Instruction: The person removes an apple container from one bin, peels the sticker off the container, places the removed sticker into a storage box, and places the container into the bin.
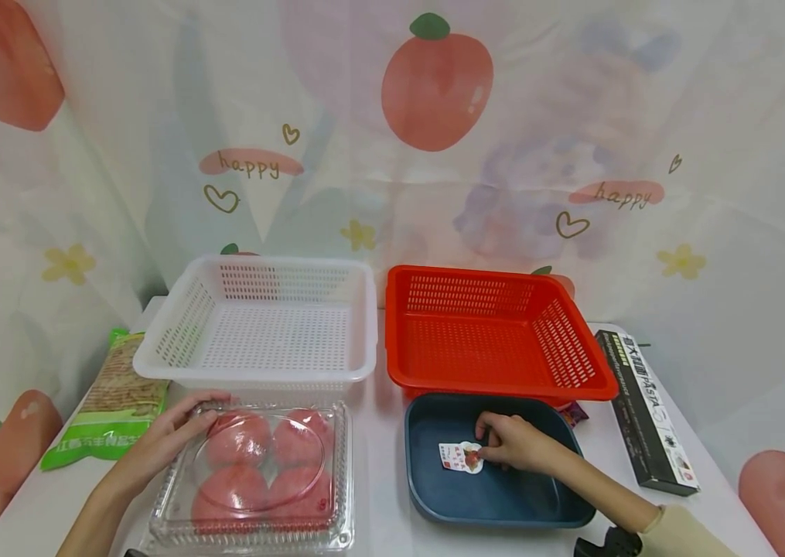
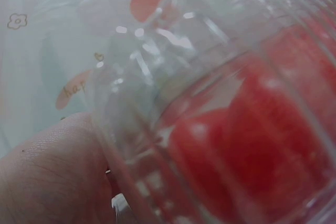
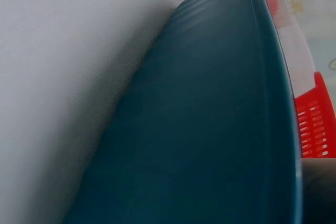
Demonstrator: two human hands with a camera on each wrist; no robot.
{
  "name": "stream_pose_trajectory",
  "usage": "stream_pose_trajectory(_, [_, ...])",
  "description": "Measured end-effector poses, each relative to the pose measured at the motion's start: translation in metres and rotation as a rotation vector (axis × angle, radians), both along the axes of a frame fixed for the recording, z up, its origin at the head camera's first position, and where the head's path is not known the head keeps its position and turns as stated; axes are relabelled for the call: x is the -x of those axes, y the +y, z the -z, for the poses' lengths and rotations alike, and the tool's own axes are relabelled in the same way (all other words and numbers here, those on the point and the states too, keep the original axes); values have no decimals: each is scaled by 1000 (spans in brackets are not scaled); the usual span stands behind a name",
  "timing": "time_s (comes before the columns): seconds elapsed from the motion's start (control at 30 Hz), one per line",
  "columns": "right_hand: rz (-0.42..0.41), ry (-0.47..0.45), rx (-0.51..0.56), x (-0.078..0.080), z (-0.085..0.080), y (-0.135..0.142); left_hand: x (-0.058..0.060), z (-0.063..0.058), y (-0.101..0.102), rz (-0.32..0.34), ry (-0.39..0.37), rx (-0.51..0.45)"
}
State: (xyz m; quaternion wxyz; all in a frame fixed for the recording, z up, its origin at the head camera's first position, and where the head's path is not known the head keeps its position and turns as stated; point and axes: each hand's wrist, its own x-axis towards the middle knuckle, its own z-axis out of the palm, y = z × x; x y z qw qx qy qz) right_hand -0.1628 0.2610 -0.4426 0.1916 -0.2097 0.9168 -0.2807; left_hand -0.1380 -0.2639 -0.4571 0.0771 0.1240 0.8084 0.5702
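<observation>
A clear plastic clamshell box (image 1: 263,433) with several round red fruits inside sits at the front left. My left hand (image 1: 162,441) holds its back left corner, the fingers reaching along the rear edge. In the left wrist view, part of that hand (image 2: 58,166) lies against the ribbed side of the box (image 2: 157,145). A dark blue basin (image 1: 503,507) stands to the right. Inside it, my right hand (image 1: 517,442) pinches the edge of a small white packet (image 1: 458,457) with a red food picture. The basin's outer wall (image 3: 199,108) hides this packet in the right wrist view.
Behind the box stands a white perforated basket (image 1: 263,375), and a red basket (image 1: 496,383) is behind the basin. A green-and-clear food bag (image 1: 114,402) lies at far left, a black pasta box (image 1: 643,418) at far right. A purple wrapper (image 1: 573,414) shows by the basin's rear corner.
</observation>
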Motion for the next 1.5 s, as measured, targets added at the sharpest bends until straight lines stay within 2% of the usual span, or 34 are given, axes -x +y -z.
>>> stream_pose_trajectory(0.17, [5,0,-7,1,-2,-1,1,1,-1,-9,-16,12])
stream_pose_trajectory(0.3, [3,69,16,0,-14,-11,1,2,-2,-8,-18,13])
stream_pose_trajectory(0.43, [24,171,153,-6,-31,-36,1,1,-3,-6,-20,11])
stream_pose_trajectory(0.57, [88,210,345,-15,-44,-73,2,1,-3,-2,-18,12])
stream_pose_trajectory(0.67, [112,217,451,-21,-45,-104,2,1,-3,2,-7,10])
stream_pose_trajectory(0.83, [109,155,568,-31,-37,-148,3,3,0,8,7,-2])
stream_pose_trajectory(1.0, [158,76,635,-40,-26,-176,2,4,2,3,-4,-3])
stream_pose_trajectory(1.27, [183,55,652,-49,0,-200,2,4,-3,26,12,0])
stream_pose_trajectory(1.5, [264,-7,717,-59,14,-212,1,1,-3,19,9,16])
